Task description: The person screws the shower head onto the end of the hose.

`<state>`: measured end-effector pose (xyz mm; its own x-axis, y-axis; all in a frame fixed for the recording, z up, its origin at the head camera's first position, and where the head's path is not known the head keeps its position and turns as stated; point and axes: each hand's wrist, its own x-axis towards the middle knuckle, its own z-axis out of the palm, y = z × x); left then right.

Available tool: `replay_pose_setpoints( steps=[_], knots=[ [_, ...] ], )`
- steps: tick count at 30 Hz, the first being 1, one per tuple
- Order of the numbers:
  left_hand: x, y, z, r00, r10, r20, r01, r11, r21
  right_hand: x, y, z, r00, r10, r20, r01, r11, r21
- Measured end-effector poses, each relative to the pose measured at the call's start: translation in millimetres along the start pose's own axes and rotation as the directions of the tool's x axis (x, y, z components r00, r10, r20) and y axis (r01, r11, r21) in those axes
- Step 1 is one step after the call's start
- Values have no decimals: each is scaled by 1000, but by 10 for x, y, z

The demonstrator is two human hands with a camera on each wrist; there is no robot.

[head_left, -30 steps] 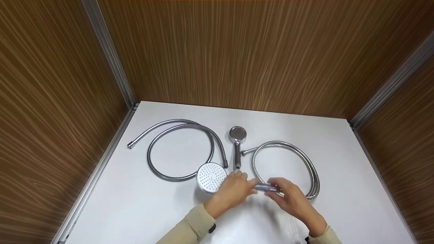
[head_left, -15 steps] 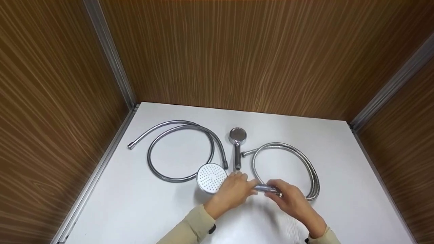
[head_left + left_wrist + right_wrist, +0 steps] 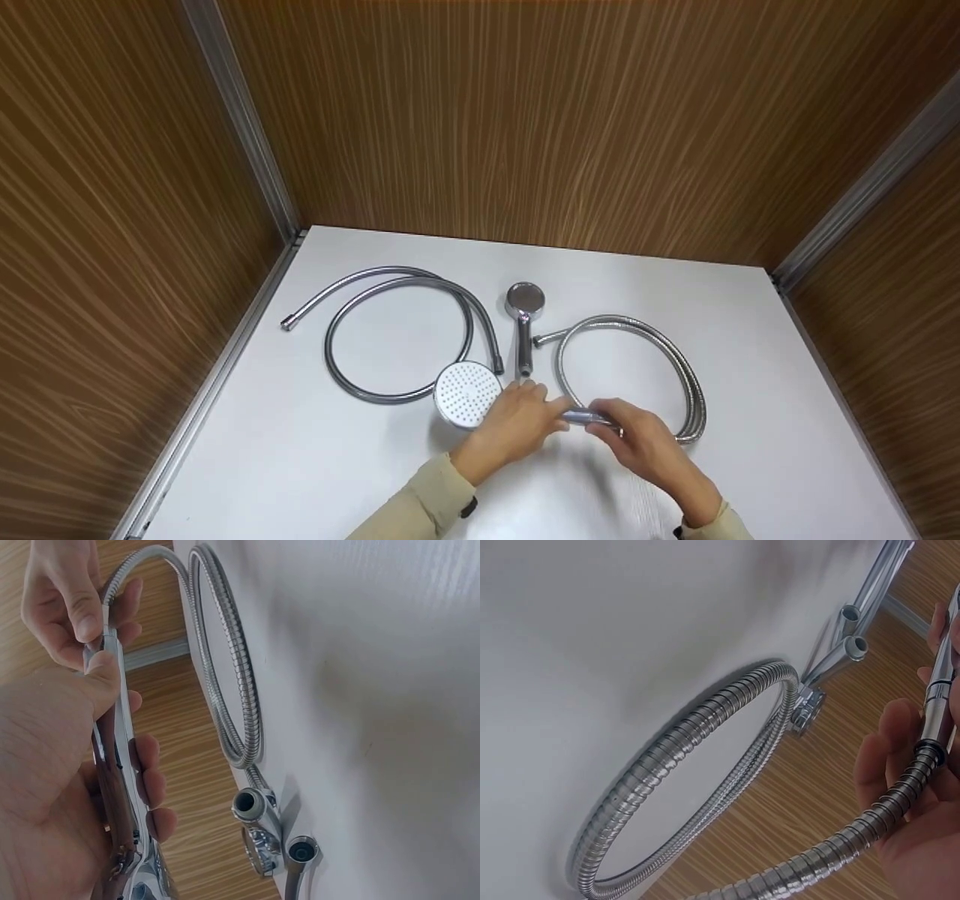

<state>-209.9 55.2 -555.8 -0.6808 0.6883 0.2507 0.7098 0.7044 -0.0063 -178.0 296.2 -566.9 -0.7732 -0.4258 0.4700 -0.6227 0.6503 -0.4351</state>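
My left hand (image 3: 514,420) grips a chrome shower head (image 3: 469,394) by its handle, the white round spray face turned up. In the left wrist view its fingers wrap the shiny handle (image 3: 120,735). At the handle's far end, my right hand (image 3: 645,439) pinches the end fitting of a flexible metal shower hose (image 3: 697,390). The right wrist view shows the fitting (image 3: 934,716) lined up with the handle, thumb and fingers around it. From there the hose bends down into a coil on the white table.
A smaller chrome shower head (image 3: 525,298) lies behind the hands. A second, darker coiled hose (image 3: 330,352) lies on the left, one end near that head. The white table (image 3: 300,457) is bounded by wood-grain panels (image 3: 525,127) at the back and sides.
My right fingertips have shifted slightly around the joint between hose and handle. The left hand keeps its grip, and the other things lie as before.
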Motion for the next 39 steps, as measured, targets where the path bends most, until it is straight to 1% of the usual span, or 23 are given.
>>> replay_pose_setpoints(
  steps=[5, 9, 14, 19, 23, 28, 33, 39],
  knots=[
    [-3, 6, -9, 1000, -8, 22, 8, 1000, 8, -3, 7, 4, 1000, 27, 12, -28, 998, 52],
    [-3, 6, -2, 1000, -2, -4, 2, 1000, 27, 3, 13, 4, 999, 38, 19, -40, 995, 91],
    [-12, 4, 4, 1000, -1, -21, 1, 999, 38, 7, 5, 3, 999, 46, 29, -47, 997, 55],
    [-14, -6, 22, 1000, 4, -23, -3, 999, 51, -4, 5, 7, 1000, 12, 13, -12, 1000, 26],
    [-14, -16, 42, 1000, 8, -30, -7, 999, 34, -10, 11, 20, 1000, -1, 7, 1, 1000, 13],
    [-12, -12, 29, 1000, 6, -11, -6, 1000, 27, -13, 11, 23, 1000, -1, 8, 1, 1000, 14],
    [-13, -12, 15, 1000, 3, 7, -3, 999, 42, -4, 10, 19, 1000, 8, 1, -8, 1000, 17],
    [-14, -8, 14, 1000, 8, 5, -8, 998, 55, -7, 3, 23, 999, 32, 4, -32, 999, 20]
  ],
)
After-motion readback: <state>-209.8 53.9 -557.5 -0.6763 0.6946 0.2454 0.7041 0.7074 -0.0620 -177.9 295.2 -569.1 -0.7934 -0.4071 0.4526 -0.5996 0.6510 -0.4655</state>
